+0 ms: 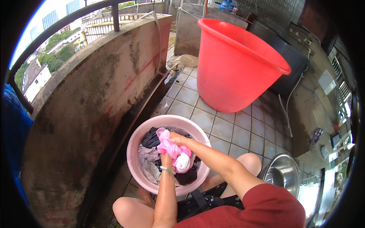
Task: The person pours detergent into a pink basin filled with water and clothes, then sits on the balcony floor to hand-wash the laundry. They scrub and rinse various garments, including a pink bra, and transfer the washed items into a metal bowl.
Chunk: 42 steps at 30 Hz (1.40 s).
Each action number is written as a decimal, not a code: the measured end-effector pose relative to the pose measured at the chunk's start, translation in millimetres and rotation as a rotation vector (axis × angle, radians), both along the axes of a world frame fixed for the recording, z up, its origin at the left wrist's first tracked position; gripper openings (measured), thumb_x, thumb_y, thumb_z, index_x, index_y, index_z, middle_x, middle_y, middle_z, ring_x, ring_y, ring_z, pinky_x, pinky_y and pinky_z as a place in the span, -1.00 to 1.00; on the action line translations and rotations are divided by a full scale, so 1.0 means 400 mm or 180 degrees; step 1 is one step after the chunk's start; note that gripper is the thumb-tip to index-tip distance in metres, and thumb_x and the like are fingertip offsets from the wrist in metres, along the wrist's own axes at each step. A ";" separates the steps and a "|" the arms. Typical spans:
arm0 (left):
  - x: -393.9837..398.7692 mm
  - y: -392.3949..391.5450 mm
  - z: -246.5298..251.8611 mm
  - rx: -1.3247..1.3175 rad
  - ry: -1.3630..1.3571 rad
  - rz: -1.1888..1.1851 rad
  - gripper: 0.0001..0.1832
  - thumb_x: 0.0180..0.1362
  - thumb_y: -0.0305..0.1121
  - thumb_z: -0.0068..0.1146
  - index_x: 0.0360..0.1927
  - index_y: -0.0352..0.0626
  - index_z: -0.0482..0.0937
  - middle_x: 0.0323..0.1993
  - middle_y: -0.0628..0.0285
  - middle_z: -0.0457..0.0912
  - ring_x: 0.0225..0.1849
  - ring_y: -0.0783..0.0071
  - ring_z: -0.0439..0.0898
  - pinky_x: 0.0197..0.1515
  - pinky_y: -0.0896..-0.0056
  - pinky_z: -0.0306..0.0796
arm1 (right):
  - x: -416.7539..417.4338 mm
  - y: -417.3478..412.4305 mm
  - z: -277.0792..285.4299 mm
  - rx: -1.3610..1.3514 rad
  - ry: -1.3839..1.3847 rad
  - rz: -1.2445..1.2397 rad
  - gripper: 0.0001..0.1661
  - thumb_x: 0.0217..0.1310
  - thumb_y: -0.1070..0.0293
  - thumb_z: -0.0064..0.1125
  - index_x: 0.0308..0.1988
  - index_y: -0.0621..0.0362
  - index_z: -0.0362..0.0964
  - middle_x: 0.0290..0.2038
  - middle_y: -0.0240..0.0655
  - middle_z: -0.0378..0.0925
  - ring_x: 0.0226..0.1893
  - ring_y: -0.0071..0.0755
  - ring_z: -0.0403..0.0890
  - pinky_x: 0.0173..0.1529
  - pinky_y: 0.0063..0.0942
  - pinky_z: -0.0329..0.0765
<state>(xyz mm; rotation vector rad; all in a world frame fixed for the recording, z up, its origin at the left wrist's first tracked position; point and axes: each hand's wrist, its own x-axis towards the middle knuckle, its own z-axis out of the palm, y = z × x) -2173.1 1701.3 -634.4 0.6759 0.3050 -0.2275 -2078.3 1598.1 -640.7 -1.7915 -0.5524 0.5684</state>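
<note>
Both my hands grip one bunched, twisted pink and white cloth (174, 151) above a pink plastic basin (132, 171). My right hand (177, 139) holds it near its upper part. Below it, my left hand (167, 160), with a pale bangle (167, 170) on the wrist, is closed on the cloth, its fingers partly hidden by the fabric. In the basin lie wet clothes in water: a dark garment (150, 138) at the upper left, a pale whitish garment (148, 164) at the left and a black one (186, 177) at the lower right.
A large red plastic tub (228, 71) stands on the tiled floor (222, 125) beyond the basin. A stained concrete parapet (85, 102) with a metal railing (115, 17) runs along the left. A stainless steel basin (295, 176) is beside my right leg. A white hose (288, 114) lies at the right.
</note>
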 end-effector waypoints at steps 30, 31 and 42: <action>0.107 0.041 0.197 0.1954 -0.0669 -0.1110 -0.35 0.08 -0.11 -0.01 0.25 -0.05 0.16 0.24 0.15 0.18 0.28 0.31 0.11 0.25 0.28 -0.09 | -0.474 -0.865 0.633 0.1562 -0.1687 -0.4070 -0.62 0.06 0.38 0.12 -0.07 0.19 0.37 -0.23 -0.32 0.50 -0.22 -0.42 0.49 -0.03 -0.40 0.43; 0.104 0.076 0.091 0.1948 -0.0104 -0.1195 -0.32 -0.02 -0.13 0.02 0.22 -0.08 0.21 0.23 0.16 0.20 0.27 0.28 0.12 0.26 0.22 -0.10 | -0.562 -1.042 0.589 0.0914 -0.1265 -0.4322 -0.58 0.04 0.32 0.19 -0.07 0.21 0.37 -0.19 -0.30 0.48 -0.19 -0.44 0.47 -0.03 -0.42 0.42; -0.009 0.351 -0.314 0.4950 0.0876 0.0099 -0.49 -0.22 -0.32 0.13 -0.09 -0.26 0.46 -0.11 -0.07 0.51 -0.05 0.06 0.48 0.06 0.28 0.30 | -1.025 -1.286 0.490 -0.4778 0.1129 -0.2310 -0.28 -0.34 0.23 0.34 -0.06 0.28 0.38 -0.02 -0.11 0.42 0.00 -0.20 0.43 0.09 -0.34 0.35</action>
